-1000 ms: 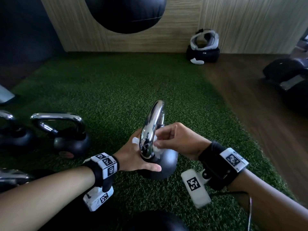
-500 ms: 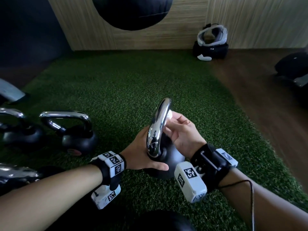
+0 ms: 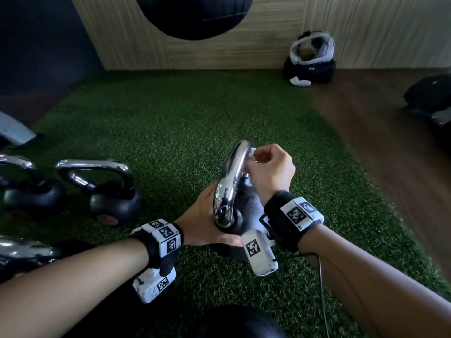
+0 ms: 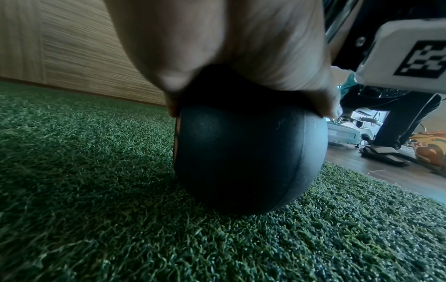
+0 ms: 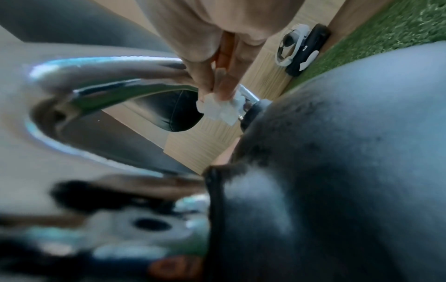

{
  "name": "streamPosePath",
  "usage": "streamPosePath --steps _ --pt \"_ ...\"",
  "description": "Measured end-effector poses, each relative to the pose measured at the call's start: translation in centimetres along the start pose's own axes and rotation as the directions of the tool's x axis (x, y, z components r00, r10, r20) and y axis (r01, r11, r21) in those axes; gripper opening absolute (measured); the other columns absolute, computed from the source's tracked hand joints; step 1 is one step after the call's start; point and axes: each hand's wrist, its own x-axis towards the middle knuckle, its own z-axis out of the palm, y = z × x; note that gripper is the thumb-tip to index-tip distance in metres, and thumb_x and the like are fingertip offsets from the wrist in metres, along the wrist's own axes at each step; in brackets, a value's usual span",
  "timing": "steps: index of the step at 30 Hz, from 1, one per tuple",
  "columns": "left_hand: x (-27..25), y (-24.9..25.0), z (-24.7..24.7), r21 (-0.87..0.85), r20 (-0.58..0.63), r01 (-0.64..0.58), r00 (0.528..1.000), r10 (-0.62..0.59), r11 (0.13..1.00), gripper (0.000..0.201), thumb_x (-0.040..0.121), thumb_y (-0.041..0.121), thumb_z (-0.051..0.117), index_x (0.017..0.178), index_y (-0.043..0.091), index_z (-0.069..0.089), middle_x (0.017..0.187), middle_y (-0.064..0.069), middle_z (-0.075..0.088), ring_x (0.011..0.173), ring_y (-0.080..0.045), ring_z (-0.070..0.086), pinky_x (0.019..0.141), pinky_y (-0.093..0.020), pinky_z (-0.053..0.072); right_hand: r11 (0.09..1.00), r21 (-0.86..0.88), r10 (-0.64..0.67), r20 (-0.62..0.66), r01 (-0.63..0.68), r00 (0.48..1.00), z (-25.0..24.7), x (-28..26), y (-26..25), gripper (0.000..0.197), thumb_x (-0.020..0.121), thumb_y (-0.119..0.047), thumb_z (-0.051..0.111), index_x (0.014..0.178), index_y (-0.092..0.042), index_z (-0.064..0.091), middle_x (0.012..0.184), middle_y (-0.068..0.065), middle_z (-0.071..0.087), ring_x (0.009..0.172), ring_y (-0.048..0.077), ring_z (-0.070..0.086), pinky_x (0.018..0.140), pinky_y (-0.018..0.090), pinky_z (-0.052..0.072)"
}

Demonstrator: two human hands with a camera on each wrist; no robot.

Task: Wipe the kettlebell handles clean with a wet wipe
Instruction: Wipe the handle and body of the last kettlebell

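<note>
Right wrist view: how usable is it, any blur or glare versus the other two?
Right wrist: near kettlebell body and lower left badly out of focus, only wet wipe fairly sharp. Head: dim, edges bowed, reflections on chrome handle. Left wrist: left hand soft, turf crisp.

Left hand (image 3: 207,215) cupped low with thumb forward, right hand (image 3: 268,167) raised, fingertips (image 5: 223,89) pinched together
</note>
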Motion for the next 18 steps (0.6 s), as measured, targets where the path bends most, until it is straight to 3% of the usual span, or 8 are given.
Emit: streamPosePath --steps 2,5,8,11,13,15,17,18 --pt "0.0 -0.3 0.0 0.020 -0.009 -0.006 1.000 0.006 1.000 0.055 0.057 0.041 0.098 0.097 0.043 0.060 0.091 0.012 0.069 0.100 -0.014 0.066 0.107 -0.053 0.048 0.997 -0.066 0.030 0.021 -0.029 0.999 0.2 0.2 -0.2 0.015 0.068 -0.014 0.080 0.076 -0.018 0.068 0.075 -0.006 0.070 0.072 0.012 0.067 0.060 0.021 0.052" --pt "0.0 -0.5 0.1 -0.005 -0.020 0.023 1.000 -0.023 1.000 0.072 0.052 0.041 0.097 0.112 0.039 0.057 0.108 0.002 0.069 0.113 -0.017 0.066 0.112 -0.051 0.045 0.987 -0.158 0.003 0.038 0.003 0.999 0.2 0.3 -0.8 0.010 0.077 -0.009 0.067 0.077 -0.019 0.066 0.075 -0.008 0.065 0.071 0.008 0.058 0.052 0.007 0.034" --pt "0.0 -0.5 -0.1 0.086 -0.014 0.043 0.999 -0.042 0.995 0.094 0.052 0.064 0.092 0.129 0.029 0.051 0.126 0.004 0.064 0.128 -0.019 0.058 0.118 -0.048 0.039 0.971 -0.226 -0.058 0.074 0.074 0.996 0.6 0.0 -0.7 0.006 0.083 -0.010 0.061 0.081 -0.013 0.066 0.075 -0.007 0.061 0.071 0.012 0.055 0.054 0.017 0.033" --pt "-0.1 -0.2 -0.4 0.157 0.053 0.059 0.996 -0.068 0.986 0.090 0.055 0.075 0.087 0.125 0.030 0.053 0.125 0.005 0.064 0.129 -0.021 0.057 0.118 -0.049 0.038 0.951 -0.302 -0.028 0.121 0.063 0.992 0.9 -0.4 -0.3 0.010 0.086 -0.015 0.058 0.083 -0.009 0.066 0.078 -0.001 0.061 0.061 0.006 0.046 0.047 0.015 0.028" --pt "0.1 0.5 -0.9 0.272 0.109 0.040 0.991 -0.073 0.961 0.088 0.059 0.073 0.085 0.127 0.028 0.052 0.126 0.007 0.060 0.130 -0.021 0.053 0.118 -0.045 0.037 0.948 -0.313 0.001 0.171 0.054 0.985 0.7 -0.6 -0.1 0.009 0.083 -0.018 0.060 0.080 -0.010 0.063 0.076 -0.001 0.062 0.060 0.010 0.048 0.048 0.018 0.031" --pt "0.2 1.9 -2.2 0.358 0.189 0.068 0.971 -0.144 0.931 0.089 0.061 0.055 0.092 0.131 0.019 0.051 0.120 0.011 0.052 0.131 -0.021 0.049 0.118 -0.034 0.035 0.949 -0.315 0.063 0.230 0.014 0.971 0.0 -0.5 0.1 0.012 0.078 -0.021 0.065 0.071 -0.016 0.056 0.073 -0.002 0.060 0.063 0.013 0.050 0.051 0.024 0.035" --pt "-0.3 3.8 -4.3 0.289 0.281 0.150 0.931 -0.234 0.945 0.111 0.061 0.037 0.097 0.149 0.015 0.034 0.135 0.009 0.048 0.139 -0.016 0.042 0.115 -0.021 0.030 0.958 -0.282 0.132 0.266 -0.053 0.955 -1.3 0.1 0.7 0.018 0.075 -0.024 0.070 0.070 -0.020 0.053 0.076 -0.002 0.064 0.067 0.017 0.059 0.056 0.030 0.050" --pt "-0.7 4.9 -5.4 0.242 0.315 0.166 0.918 -0.239 0.956 0.127 0.061 0.039 0.097 0.158 0.020 0.018 0.149 0.011 0.040 0.143 -0.010 0.036 0.116 -0.019 0.027 0.964 -0.256 0.144 0.266 -0.074 0.953 -2.2 0.5 0.8 0.017 0.075 -0.024 0.072 0.075 -0.020 0.055 0.082 0.000 0.068 0.072 0.020 0.066 0.063 0.038 0.059"
